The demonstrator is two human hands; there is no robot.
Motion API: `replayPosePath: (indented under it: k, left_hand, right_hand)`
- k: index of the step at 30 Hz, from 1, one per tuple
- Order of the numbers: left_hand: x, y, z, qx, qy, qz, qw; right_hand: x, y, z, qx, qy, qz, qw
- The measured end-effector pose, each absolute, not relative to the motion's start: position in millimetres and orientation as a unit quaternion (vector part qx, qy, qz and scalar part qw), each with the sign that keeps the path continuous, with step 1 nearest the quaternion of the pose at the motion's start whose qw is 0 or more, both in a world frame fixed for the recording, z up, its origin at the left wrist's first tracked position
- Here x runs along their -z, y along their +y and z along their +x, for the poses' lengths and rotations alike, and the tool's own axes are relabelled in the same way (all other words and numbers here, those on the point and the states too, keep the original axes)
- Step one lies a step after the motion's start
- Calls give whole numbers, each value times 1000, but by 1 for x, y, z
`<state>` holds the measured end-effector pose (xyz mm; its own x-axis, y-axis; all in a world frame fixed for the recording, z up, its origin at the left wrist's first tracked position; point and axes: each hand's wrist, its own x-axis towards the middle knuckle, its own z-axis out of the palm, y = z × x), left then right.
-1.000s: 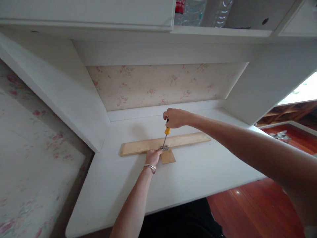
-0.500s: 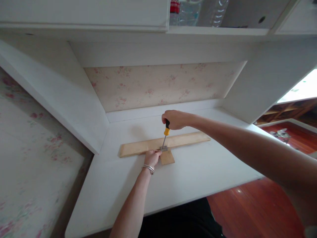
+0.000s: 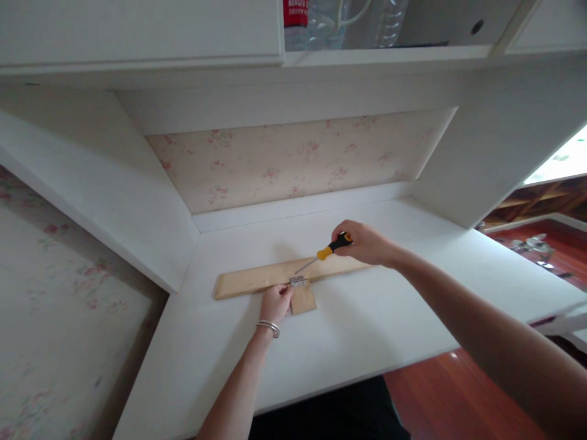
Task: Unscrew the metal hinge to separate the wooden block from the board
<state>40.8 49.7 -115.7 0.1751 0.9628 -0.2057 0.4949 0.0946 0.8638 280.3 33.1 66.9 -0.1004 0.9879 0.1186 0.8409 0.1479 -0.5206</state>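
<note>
My right hand (image 3: 367,243) is wrapped round the black and yellow handle of a screwdriver (image 3: 324,252). The tool is tilted, its metal shaft pointing down and left, with the tip just above a small metal hinge (image 3: 298,281). That hinge lies where a long wooden board (image 3: 252,279) meets a short wooden piece (image 3: 303,299), which sticks out toward me. My left hand (image 3: 275,304), with a bangle at the wrist, is closed in a pinch at the hinge's left end. What its fingertips hold is hidden.
Both wooden pieces lie on a white desktop (image 3: 362,318). White side panels (image 3: 101,177) flank it. Overhead, a cabinet shelf (image 3: 389,56) holds plastic bottles (image 3: 296,21). A red wooden floor (image 3: 440,385) shows below the front edge.
My right hand has moved right and slightly lower. The screwdriver has gone from nearly upright on the hinge to a slant with its tip off it. My left hand stays beside the hinge.
</note>
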Motion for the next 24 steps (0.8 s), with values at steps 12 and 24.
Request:
replayPosePath:
  k: [12, 24]
  left_hand:
    - [75, 37, 35, -108, 453, 885, 22]
    - [63, 57, 42, 26, 335, 936, -104]
  right_hand:
    - [51, -65, 353, -382, -458, -626, 503]
    - [83, -103, 346, -425, -400, -605, 542]
